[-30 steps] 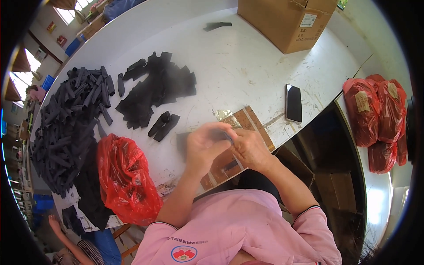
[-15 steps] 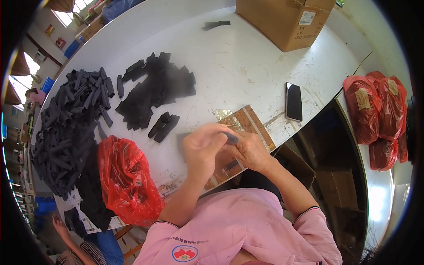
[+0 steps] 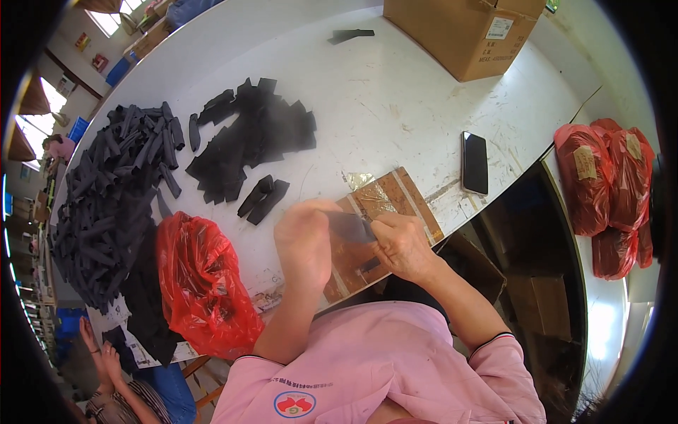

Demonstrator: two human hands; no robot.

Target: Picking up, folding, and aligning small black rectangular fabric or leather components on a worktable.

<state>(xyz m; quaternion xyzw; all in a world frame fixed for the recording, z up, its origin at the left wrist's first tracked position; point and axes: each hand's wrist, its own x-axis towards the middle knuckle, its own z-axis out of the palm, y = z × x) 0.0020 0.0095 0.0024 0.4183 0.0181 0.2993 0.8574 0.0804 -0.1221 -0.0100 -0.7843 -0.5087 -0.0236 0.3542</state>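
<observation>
A dark grey fabric strip (image 3: 349, 227), blurred by motion, stretches between my two hands over the brown taped board (image 3: 406, 192). My right hand (image 3: 404, 246) has its fingers closed in a pinch on the strip's right end. At the other end is my left hand (image 3: 304, 239), smeared by motion; the strip runs into its closed fingers. Just beyond the board's left side lie two small dark fabric pieces (image 3: 264, 201). A larger spread of flat dark strips (image 3: 244, 145) rests farther off to the left.
At far left is a heap of folded dark strips (image 3: 113, 191), with a red plastic bag (image 3: 205, 283) in front. A phone (image 3: 474, 162) lies at the right. A cardboard box (image 3: 459, 35) stands at the back; red bags (image 3: 611, 184) sit far right. Another person's hands (image 3: 104, 357) show lower left.
My hands have drawn apart, the left moving leftward. The strip, bunched up and mostly hidden between my fingers before, now shows stretched out between them. The other person's hands have come together.
</observation>
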